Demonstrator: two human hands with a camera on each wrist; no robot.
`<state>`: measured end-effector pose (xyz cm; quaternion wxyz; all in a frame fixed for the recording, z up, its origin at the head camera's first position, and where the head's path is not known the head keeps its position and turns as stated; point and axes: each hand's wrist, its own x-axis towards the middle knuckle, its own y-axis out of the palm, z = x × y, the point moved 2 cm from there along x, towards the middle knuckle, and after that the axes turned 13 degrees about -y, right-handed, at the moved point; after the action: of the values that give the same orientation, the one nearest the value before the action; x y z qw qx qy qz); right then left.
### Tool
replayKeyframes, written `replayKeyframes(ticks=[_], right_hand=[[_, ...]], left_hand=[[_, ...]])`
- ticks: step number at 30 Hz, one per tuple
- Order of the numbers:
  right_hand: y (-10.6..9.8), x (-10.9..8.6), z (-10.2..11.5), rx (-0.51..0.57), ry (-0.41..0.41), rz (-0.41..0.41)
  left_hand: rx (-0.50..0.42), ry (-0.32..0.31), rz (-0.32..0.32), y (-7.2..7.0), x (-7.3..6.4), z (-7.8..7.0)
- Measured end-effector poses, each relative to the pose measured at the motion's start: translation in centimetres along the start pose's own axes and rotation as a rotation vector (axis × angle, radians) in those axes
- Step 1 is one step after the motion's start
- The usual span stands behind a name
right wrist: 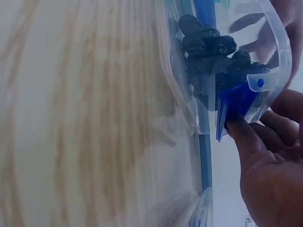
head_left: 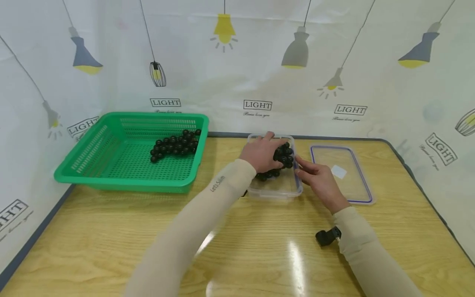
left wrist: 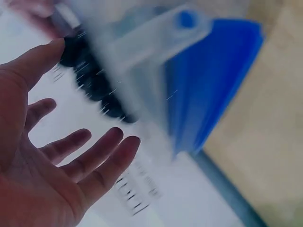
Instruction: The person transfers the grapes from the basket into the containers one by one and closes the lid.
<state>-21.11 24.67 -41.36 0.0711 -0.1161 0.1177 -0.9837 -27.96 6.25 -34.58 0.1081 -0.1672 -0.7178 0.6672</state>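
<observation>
A clear plastic food container (head_left: 274, 193) with blue side clips holds a bunch of black grapes (head_left: 284, 156). My left hand (head_left: 261, 153) reaches over it. In the left wrist view that hand (left wrist: 61, 156) has its fingers spread and loosely bent, and the thumb tip meets the grapes (left wrist: 94, 82). At the container's right side, my right hand (head_left: 319, 179) holds the wall. The right wrist view has this hand (right wrist: 274, 146) with its thumb against a blue clip (right wrist: 236, 101) and the other fingers partly hidden behind.
A green plastic basket (head_left: 126, 180) stands at the left with more black grapes (head_left: 174, 145) in its right part. To the container's right lies a clear lid (head_left: 343, 187) with a blue seal and a white label. A printed curtain (head_left: 200, 82) hangs behind the wooden table (head_left: 252, 247).
</observation>
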Motion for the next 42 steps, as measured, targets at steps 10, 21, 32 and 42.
replayKeyframes(ticks=[10,21,32,42], right_hand=[[-1.0,-0.5,-0.1,0.018,-0.026,-0.014],[-0.8,-0.6,-0.7,0.049,-0.032,-0.003],[-0.3,-0.6,-0.6,0.038,-0.016,0.017],[-0.4,-0.5,-0.8,0.013,-0.014,0.016]], left_hand=[[-0.205,-0.026,0.005,-10.0,-4.1,7.7],[-0.089,-0.312,0.232,-8.4,-2.3,22.4],[-0.045,-0.444,0.385,-3.2,-1.5,25.3],[-0.118,-0.551,0.441,-2.7,-1.0,23.7]])
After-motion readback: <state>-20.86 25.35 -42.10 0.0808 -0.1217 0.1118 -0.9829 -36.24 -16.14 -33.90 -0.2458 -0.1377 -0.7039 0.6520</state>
